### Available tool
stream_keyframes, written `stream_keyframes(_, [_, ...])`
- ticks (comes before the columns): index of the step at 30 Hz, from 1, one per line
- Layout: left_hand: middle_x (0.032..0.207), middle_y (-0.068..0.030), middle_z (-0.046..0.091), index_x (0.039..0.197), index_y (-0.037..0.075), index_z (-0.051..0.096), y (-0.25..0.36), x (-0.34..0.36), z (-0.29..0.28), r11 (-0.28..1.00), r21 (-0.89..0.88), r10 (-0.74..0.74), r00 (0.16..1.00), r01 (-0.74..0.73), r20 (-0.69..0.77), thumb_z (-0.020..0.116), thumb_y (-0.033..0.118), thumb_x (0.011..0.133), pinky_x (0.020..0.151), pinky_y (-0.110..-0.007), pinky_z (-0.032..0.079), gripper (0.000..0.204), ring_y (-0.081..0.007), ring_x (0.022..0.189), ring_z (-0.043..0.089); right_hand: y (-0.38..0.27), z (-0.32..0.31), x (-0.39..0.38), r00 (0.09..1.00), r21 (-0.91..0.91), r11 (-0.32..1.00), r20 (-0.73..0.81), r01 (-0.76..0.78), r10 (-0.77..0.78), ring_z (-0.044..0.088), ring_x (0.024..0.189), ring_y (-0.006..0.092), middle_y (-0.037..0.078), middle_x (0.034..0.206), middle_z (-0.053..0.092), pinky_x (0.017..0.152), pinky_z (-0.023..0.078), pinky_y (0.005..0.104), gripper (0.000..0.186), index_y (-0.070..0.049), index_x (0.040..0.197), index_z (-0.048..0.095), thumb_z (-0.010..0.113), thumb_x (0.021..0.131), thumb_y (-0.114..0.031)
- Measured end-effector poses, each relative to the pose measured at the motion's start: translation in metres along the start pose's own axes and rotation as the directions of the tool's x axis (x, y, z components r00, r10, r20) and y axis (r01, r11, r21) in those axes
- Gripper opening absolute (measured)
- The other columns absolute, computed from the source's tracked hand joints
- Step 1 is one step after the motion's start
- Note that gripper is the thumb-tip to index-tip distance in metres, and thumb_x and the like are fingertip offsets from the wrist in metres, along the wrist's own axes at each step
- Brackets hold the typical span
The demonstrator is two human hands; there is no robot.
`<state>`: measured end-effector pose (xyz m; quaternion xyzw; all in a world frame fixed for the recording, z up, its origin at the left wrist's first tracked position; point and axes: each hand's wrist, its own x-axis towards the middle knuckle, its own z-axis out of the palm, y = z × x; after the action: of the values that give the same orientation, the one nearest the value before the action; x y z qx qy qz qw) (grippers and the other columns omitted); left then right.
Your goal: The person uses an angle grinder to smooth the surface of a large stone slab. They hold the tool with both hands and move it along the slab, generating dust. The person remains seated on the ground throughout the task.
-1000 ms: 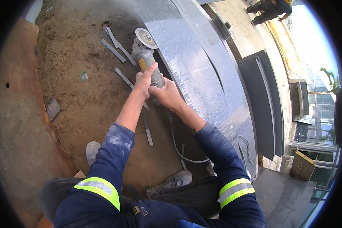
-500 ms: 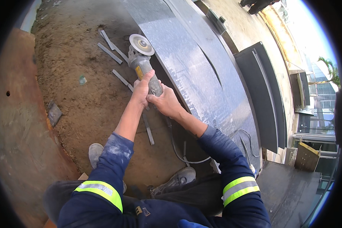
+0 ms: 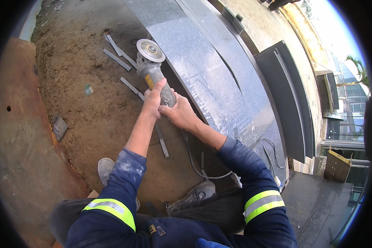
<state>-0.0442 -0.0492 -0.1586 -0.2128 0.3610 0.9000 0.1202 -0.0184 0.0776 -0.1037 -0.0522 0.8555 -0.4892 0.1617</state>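
My left hand [image 3: 153,100] is wrapped round the grey angle grinder [image 3: 146,66], its thumb along the body. My right hand [image 3: 180,110] grips the same tool's rear body, beside the left one. The pale disc [image 3: 151,51] faces up and lies next to the edge of a long grey stone slab [image 3: 208,62]; whether it touches or spins I cannot tell. Several narrow grey offcut strips [image 3: 116,59] lie on the dirt left of the grinder. A grey cord [image 3: 211,177] loops down from the tool and up onto the slab.
A rusty plate [image 3: 14,136] runs along the left. Dark panels [image 3: 279,103] stand at the right. A grey broken piece [image 3: 59,128] lies on the dirt [image 3: 80,103]. My boots [image 3: 194,196] are below. Another person's legs [image 3: 273,5] show at the top right.
The grinder, held in both hands, has moved a little leftward and down in view, along the slab edge. The view has shifted slightly, and the other person is now mostly out of frame.
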Motion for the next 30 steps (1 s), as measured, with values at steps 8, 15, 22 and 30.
stream_keyframes(8, [0.085, -0.0128, 0.069, 0.105, -0.001, 0.061, 0.009, 0.018, -0.001, 0.999, -0.033, 0.001, 1.0, 0.0, 0.022, 0.08, 0.041, 0.087, 0.065, -0.036, 0.061, 0.05, -0.021, 0.07, 0.07, 0.005, 0.004, 0.022, 1.0, 0.061, 0.998, 0.002, 0.006, -0.006, 0.071, 0.091, 0.0354, 0.022, 0.095, 0.07, 0.082, 0.055, 0.0423, 0.049, 0.008, 0.105, 0.062, 0.073, 0.075, -0.028])
stream_keyframes(15, [0.086, -0.013, 0.069, 0.107, -0.001, 0.06, 0.016, 0.036, -0.009, 0.999, -0.048, -0.002, 0.998, 0.005, 0.06, 0.081, 0.042, 0.086, 0.066, -0.037, 0.061, 0.052, -0.0214, 0.071, 0.07, -0.005, 0.006, 0.033, 0.999, 0.081, 0.996, -0.004, -0.034, 0.035, 0.072, 0.093, 0.0344, 0.022, 0.097, 0.071, 0.083, 0.055, 0.0413, 0.051, 0.008, 0.108, 0.064, 0.074, 0.073, -0.029])
stream_keyframes(22, [0.087, -0.0131, 0.069, 0.11, 0.0, 0.058, 0.026, 0.049, -0.009, 0.996, -0.08, -0.039, 0.996, 0.046, 0.084, 0.08, 0.04, 0.087, 0.066, -0.038, 0.061, 0.051, -0.0221, 0.071, 0.07, -0.006, 0.008, 0.048, 0.999, 0.115, 0.992, 0.0, -0.05, 0.05, 0.072, 0.093, 0.0343, 0.025, 0.097, 0.071, 0.082, 0.055, 0.0414, 0.054, 0.01, 0.106, 0.065, 0.075, 0.073, -0.031])
stream_keyframes(30, [0.087, -0.0127, 0.068, 0.109, 0.002, 0.059, 0.023, 0.036, -0.01, 0.996, -0.069, -0.05, 0.995, 0.056, 0.088, 0.079, 0.039, 0.088, 0.067, -0.037, 0.061, 0.047, -0.0223, 0.072, 0.07, -0.008, 0.012, 0.035, 0.999, 0.051, 0.998, -0.024, -0.047, 0.049, 0.072, 0.094, 0.0348, 0.024, 0.099, 0.071, 0.082, 0.056, 0.0416, 0.052, 0.009, 0.109, 0.063, 0.074, 0.074, -0.028])
